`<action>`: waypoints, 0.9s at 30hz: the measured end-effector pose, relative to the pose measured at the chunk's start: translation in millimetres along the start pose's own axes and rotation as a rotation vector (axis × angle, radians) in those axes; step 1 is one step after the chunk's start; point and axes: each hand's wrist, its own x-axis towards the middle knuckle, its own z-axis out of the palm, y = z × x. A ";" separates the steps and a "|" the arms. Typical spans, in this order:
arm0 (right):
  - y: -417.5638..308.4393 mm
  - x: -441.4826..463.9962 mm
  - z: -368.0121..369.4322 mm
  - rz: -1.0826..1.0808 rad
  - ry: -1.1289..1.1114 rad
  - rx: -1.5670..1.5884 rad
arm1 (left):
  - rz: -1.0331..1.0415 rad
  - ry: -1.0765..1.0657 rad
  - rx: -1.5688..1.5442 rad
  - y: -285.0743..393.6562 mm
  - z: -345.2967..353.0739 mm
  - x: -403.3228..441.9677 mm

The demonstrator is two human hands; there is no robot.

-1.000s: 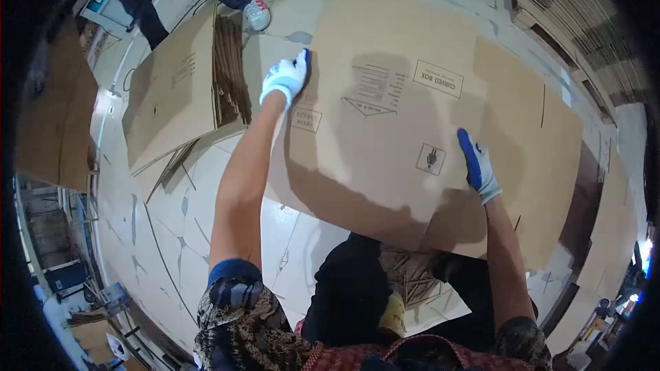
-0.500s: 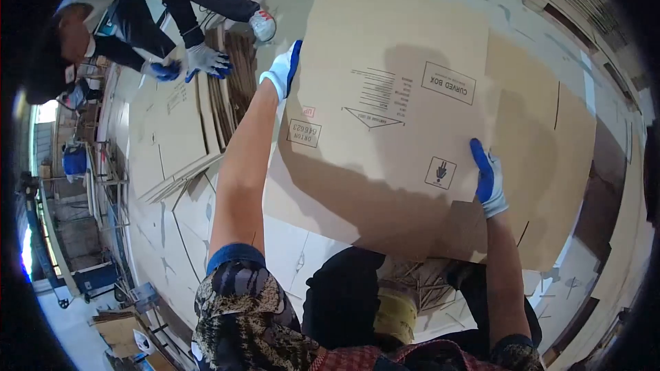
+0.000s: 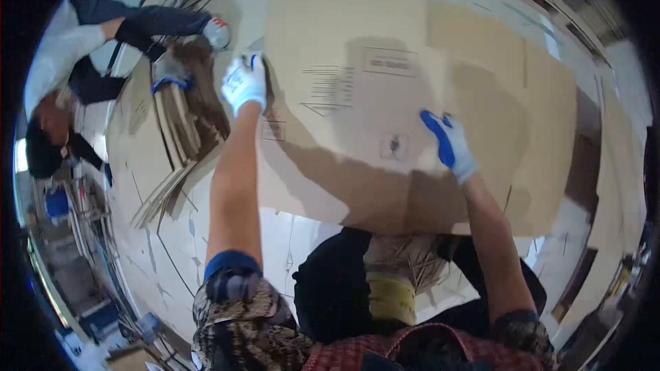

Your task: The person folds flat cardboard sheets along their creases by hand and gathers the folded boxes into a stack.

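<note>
White-shirted co-worker (image 3: 65,51): saw bent over at far left, one gloved hand (image 3: 172,74) against a stack of flattened cartons (image 3: 134,148). Farther right, had the left hand (image 3: 245,84), white-gloved, just beside the left edge of a printed flattened carton (image 3: 361,113); could not tell whether clasping it. Saw that carton spread ahead of the knees (image 3: 333,282), between both hands. Next, had the right hand (image 3: 450,143) over its right part, blue palm facing left; could not tell how tight the grip or on what. Last, saw plain brown cardboard (image 3: 526,144) beyond.
</note>
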 end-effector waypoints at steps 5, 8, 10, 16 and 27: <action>-52.4 34.0 5.4 0.619 -0.049 -0.002 | 0.846 -0.323 -0.422 10.8 -67.9 -132.2; -71.0 27.0 -5.3 0.220 0.029 -0.694 | 1.138 -0.548 -0.097 4.9 -84.9 -213.8; -88.0 -23.7 -28.9 0.406 0.025 -0.390 | 1.045 -0.726 0.181 2.7 -69.5 -240.4; 2.0 -246.8 -91.2 0.720 0.369 -0.122 | 1.118 -0.448 0.121 -33.8 5.4 -241.0; 31.2 -262.5 -156.0 0.292 0.973 0.635 | 0.916 -0.608 0.099 1.0 -28.9 -243.7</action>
